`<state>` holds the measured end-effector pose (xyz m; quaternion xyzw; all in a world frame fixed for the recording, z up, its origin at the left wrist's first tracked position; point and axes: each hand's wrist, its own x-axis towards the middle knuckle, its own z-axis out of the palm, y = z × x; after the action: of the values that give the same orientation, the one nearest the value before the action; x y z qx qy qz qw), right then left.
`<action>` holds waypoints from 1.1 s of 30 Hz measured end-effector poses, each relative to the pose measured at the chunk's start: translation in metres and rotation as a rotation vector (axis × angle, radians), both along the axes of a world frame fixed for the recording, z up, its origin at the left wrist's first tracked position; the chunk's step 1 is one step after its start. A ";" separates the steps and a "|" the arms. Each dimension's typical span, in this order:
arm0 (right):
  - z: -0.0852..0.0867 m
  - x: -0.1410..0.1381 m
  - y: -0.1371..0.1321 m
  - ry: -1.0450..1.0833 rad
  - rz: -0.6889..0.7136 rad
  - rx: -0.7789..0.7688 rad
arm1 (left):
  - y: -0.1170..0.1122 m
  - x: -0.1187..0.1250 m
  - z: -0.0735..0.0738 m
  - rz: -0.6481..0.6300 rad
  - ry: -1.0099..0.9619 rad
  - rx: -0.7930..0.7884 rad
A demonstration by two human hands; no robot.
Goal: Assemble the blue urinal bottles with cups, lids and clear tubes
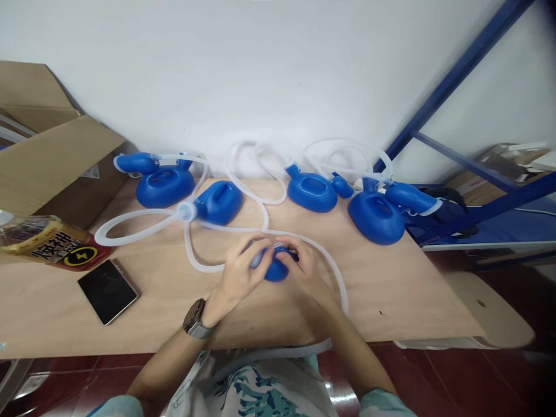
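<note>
At the middle of the table, my left hand (243, 267) and my right hand (307, 271) meet around a small blue plastic urinal cup (277, 271). The fingers of both are closed on it from either side, pinching near its top. Under my left fingertips shows a pale, translucent part (257, 259), too small to name surely. A clear plastic tube (336, 272) curves around the right of my hands to the front edge. My fingers cover much of the cup.
Blue urinal bottles (311, 192) with coiled tubes line the wall, one more (376, 217) at the right. A phone (108, 291), a drink bottle (65, 243) and an open cardboard box (65, 145) are at left. A blue metal frame (456, 63) rises at right.
</note>
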<state>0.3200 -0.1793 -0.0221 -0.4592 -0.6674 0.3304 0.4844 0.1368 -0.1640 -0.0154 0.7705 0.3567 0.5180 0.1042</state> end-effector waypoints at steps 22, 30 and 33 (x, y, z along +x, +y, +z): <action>-0.005 0.007 0.002 -0.112 -0.021 0.135 | 0.004 -0.005 0.013 -0.153 0.113 -0.111; 0.014 0.010 -0.052 -0.460 0.205 0.331 | 0.009 -0.045 -0.005 -0.025 0.011 -0.368; -0.013 -0.015 -0.083 -0.690 0.519 0.327 | 0.016 -0.067 -0.012 0.192 -0.246 -0.434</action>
<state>0.3051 -0.2622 -0.0348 -0.2777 -0.9258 0.1587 0.2013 0.0695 -0.1481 -0.0275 0.6239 0.5157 0.5265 0.2600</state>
